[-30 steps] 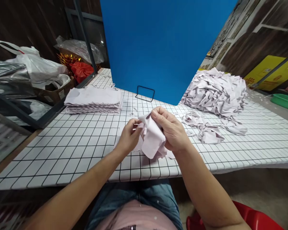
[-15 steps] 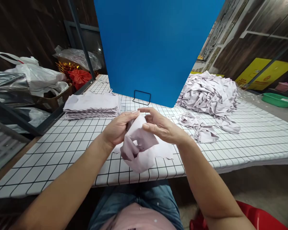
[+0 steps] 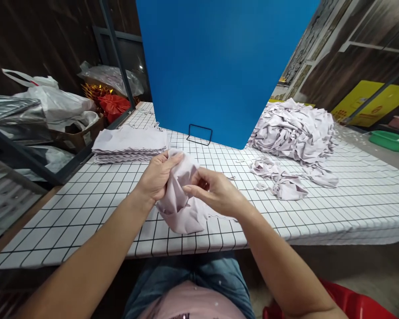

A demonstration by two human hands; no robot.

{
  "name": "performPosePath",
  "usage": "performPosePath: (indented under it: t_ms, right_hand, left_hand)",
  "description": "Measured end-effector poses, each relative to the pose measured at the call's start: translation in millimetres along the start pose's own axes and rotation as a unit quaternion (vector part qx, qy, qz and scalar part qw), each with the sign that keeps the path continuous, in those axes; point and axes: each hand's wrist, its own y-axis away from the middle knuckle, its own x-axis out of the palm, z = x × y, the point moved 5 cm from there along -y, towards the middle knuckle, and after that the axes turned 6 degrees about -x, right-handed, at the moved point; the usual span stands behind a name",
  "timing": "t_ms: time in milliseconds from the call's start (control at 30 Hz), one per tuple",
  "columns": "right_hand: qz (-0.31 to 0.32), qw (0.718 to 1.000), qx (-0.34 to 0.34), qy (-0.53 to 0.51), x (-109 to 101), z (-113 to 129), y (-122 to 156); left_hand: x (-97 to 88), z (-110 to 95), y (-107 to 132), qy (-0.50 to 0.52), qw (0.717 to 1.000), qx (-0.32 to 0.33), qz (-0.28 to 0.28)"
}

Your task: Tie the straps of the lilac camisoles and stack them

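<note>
I hold a pale lilac piece of cloth [image 3: 182, 208] just above the near edge of the checked table [image 3: 99, 208]. My left hand [image 3: 156, 177] grips its upper left part, fingers curled over the fabric. My right hand [image 3: 216, 192] pinches the cloth from the right, thumb and fingers closed on a fold. The cloth hangs crumpled below both hands.
A flat stack of the same cloths [image 3: 129, 144] lies at the back left. A big loose heap [image 3: 294, 128] fills the back right, with a few stray pieces [image 3: 279, 179] before it. A blue board [image 3: 219, 66] on a wire stand [image 3: 199, 134] rises behind. Bags crowd shelves at left.
Both hands shifted slightly left and reworked the cloth. The left hand moved from a pinch at the edge to a grip over the top; the cloth now hangs more bunched.
</note>
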Motion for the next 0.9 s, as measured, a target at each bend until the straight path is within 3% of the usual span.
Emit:
performPosePath:
  t_ms: [67,133,200,267,333,467,600,733,833,900]
  right_hand:
    - [-0.023,0.999,0.027,-0.014,12,-13,3]
    - [-0.006,0.997,0.044,-0.06,24,-23,2]
    - [0.041,0.985,0.06,-0.156,37,-30,-3]
    - [0.043,0.965,0.067,-0.251,44,-37,-11]
    - [-0.021,0.95,0.064,-0.305,40,-43,-21]
    - [-0.139,0.927,0.033,-0.348,17,-41,-32]
    - [-0.162,0.914,0.006,-0.371,-2,-17,-35]
    - [-0.195,0.913,-0.001,-0.359,-5,-7,-35]
    - [-0.189,0.919,0.007,-0.346,2,-11,-35]
    - [-0.184,0.926,0.001,-0.329,5,-12,-35]
  left_hand:
    - [5.1,-7,-1,0.047,0.999,0.022,-0.013]
    - [10.7,-8,0,0.071,0.997,0.022,-0.006]
    - [15.9,-6,1,0.074,0.997,0.002,0.008]
    - [18.1,-2,1,0.068,0.997,-0.02,0.02]
    - [14.6,0,3,0.055,0.998,-0.012,0.023]
    - [-3.4,7,10,-0.049,0.995,0.078,0.032]
    - [-21.3,34,11,-0.217,0.976,0.026,0.018]
    - [-25.7,40,14,-0.097,0.995,0.02,-0.005]
    - [-9.2,39,24,-0.033,0.997,0.002,0.072]
    - [0.3,39,29,-0.064,0.993,0.006,0.099]
